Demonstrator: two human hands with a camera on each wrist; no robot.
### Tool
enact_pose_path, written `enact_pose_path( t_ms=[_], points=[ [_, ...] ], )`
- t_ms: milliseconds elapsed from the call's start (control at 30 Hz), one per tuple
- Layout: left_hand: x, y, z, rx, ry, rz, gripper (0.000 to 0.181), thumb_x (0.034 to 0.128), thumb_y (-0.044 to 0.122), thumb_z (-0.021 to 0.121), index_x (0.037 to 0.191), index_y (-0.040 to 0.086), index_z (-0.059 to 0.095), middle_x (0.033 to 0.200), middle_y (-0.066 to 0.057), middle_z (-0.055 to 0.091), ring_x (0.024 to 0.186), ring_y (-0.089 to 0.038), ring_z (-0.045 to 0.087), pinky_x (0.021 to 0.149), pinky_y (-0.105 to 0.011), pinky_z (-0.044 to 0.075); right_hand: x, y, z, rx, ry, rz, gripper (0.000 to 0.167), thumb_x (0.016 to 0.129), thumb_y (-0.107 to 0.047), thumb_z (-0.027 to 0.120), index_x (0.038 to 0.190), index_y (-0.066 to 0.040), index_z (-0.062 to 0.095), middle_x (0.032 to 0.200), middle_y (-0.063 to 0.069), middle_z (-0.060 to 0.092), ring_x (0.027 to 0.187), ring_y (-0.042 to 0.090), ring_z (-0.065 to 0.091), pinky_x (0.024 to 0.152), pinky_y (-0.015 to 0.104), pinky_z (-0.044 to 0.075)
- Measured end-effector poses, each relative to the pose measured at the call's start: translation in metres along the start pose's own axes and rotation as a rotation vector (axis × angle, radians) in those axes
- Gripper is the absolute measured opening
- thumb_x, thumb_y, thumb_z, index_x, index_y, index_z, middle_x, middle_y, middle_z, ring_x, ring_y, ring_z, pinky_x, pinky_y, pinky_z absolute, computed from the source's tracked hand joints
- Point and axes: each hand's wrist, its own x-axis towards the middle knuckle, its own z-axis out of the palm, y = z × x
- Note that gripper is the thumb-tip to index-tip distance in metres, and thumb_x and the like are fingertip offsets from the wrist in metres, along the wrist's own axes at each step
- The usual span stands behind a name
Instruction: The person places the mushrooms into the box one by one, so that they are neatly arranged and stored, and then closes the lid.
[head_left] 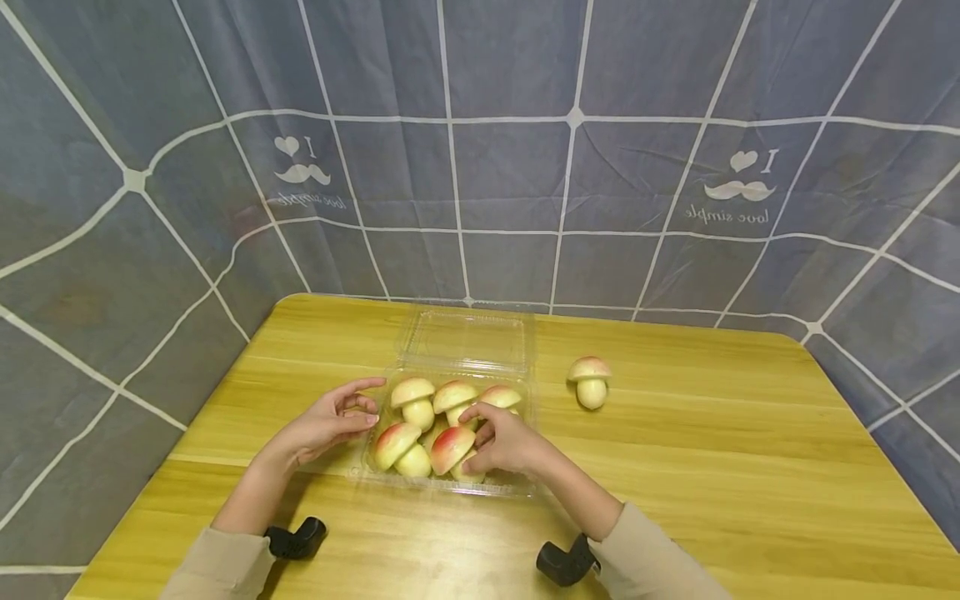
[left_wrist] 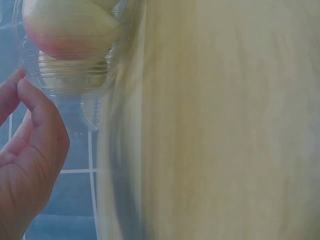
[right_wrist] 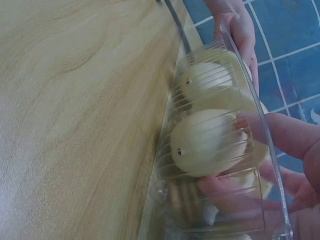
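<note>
A clear plastic clamshell box [head_left: 495,488] holds several toy mushrooms with pale stems and yellow caps blushed red. My right hand [head_left: 512,442] grips the front-right mushroom [head_left: 450,448] inside the box, fingers over its top and thumb at its stem. Through the box wall in the right wrist view, the mushroom's stem end [right_wrist: 207,142] shows between the fingers. Beside the box's left rim, my left hand [head_left: 322,427] has its fingers loosely bent and holds nothing; whether the fingertips touch the rim is unclear. Another mushroom [head_left: 411,392] stands at the back left of the box.
Behind the box its clear lid [head_left: 468,337] lies folded back on the wooden table [head_left: 712,467]. One more mushroom [head_left: 590,383] is on the table to the right of the box. A grey curtain [head_left: 510,175] with white lines hangs along the table's far edge.
</note>
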Motion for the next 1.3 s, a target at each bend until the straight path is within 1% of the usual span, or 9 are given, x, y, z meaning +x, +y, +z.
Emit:
enact_pose_path(
  t_ms=[200,333,500,700,867,1000,1100,1200,1300],
  points=[
    [0.003,0.002,0.0,0.005,0.009,-0.002,0.067,0.0883,0.0,0.06,0.144,-0.003,0.023,0.098,-0.006,0.047,0.073,-0.008,0.051,0.065,-0.022,0.046,0.002,-0.001,-0.005,-0.055,0.01,-0.009,0.059,0.067,0.005,0.077,0.119,-0.002,0.053,0.092,0.015,0.054,0.081,0.022,0.056,0.064,0.03,0.05],
    [0.003,0.002,0.001,0.005,0.009,0.001,0.066,0.0886,0.0,0.06,0.144,-0.003,0.023,0.098,-0.006,0.047,0.074,-0.009,0.051,0.065,-0.022,0.047,0.002,-0.003,-0.008,-0.063,0.0,-0.017,0.059,0.067,0.004,0.077,0.121,-0.002,0.053,0.093,0.016,0.054,0.079,0.021,0.056,0.065,0.029,0.05],
    [0.001,0.0,0.001,0.017,0.011,-0.003,0.067,0.0884,0.001,0.06,0.144,-0.003,0.023,0.098,-0.006,0.047,0.075,-0.009,0.051,0.066,-0.022,0.047,-0.002,-0.004,-0.015,-0.014,-0.015,-0.021,0.058,0.07,0.004,0.076,0.123,0.0,0.051,0.096,0.02,0.054,0.075,0.019,0.059,0.064,0.029,0.051],
    [-0.002,-0.003,0.001,0.024,0.021,0.0,0.067,0.088,0.002,0.062,0.143,-0.004,0.024,0.099,-0.006,0.048,0.076,-0.008,0.051,0.067,-0.022,0.048,-0.007,-0.004,-0.023,0.054,-0.001,-0.032,0.058,0.072,0.003,0.075,0.125,0.002,0.05,0.101,0.024,0.055,0.079,0.021,0.061,0.069,0.032,0.052],
    [-0.002,-0.004,0.001,0.02,0.012,0.008,0.066,0.0885,0.002,0.061,0.143,-0.004,0.024,0.099,-0.006,0.047,0.076,-0.008,0.051,0.067,-0.022,0.048,-0.012,-0.004,-0.035,0.088,0.01,-0.056,0.06,0.073,0.002,0.074,0.127,0.004,0.049,0.099,0.026,0.058,0.079,0.023,0.063,0.072,0.036,0.053],
    [-0.002,-0.003,0.001,0.011,0.004,0.01,0.067,0.0885,0.002,0.061,0.143,-0.004,0.024,0.098,-0.006,0.047,0.076,-0.008,0.051,0.067,-0.022,0.048,-0.017,-0.005,-0.048,0.096,0.027,-0.074,0.057,0.075,-0.001,0.073,0.127,0.004,0.049,0.094,0.021,0.061,0.079,0.025,0.064,0.072,0.042,0.053],
    [-0.002,-0.002,0.0,0.002,0.003,0.011,0.067,0.0884,0.002,0.061,0.143,-0.005,0.023,0.098,-0.005,0.047,0.075,-0.008,0.051,0.067,-0.021,0.048,-0.022,-0.005,-0.058,0.106,0.049,-0.087,0.058,0.076,-0.002,0.071,0.128,0.005,0.047,0.094,0.019,0.061,0.079,0.025,0.063,0.072,0.041,0.052],
    [-0.001,-0.001,0.0,0.0,0.002,0.011,0.067,0.0885,0.001,0.06,0.143,-0.005,0.022,0.098,-0.005,0.047,0.075,-0.008,0.051,0.067,-0.021,0.048,-0.026,-0.005,-0.068,0.127,0.066,-0.093,0.06,0.077,-0.002,0.07,0.131,0.006,0.044,0.101,0.026,0.059,0.082,0.026,0.064,0.074,0.04,0.052],
    [-0.001,0.0,0.0,0.002,-0.001,0.01,0.067,0.0887,0.002,0.06,0.144,-0.005,0.022,0.098,-0.005,0.047,0.075,-0.008,0.051,0.066,-0.021,0.048,-0.031,-0.002,-0.077,0.145,0.082,-0.092,0.062,0.079,-0.002,0.069,0.133,0.007,0.041,0.108,0.031,0.056,0.086,0.029,0.064,0.078,0.045,0.051]
  ],
)
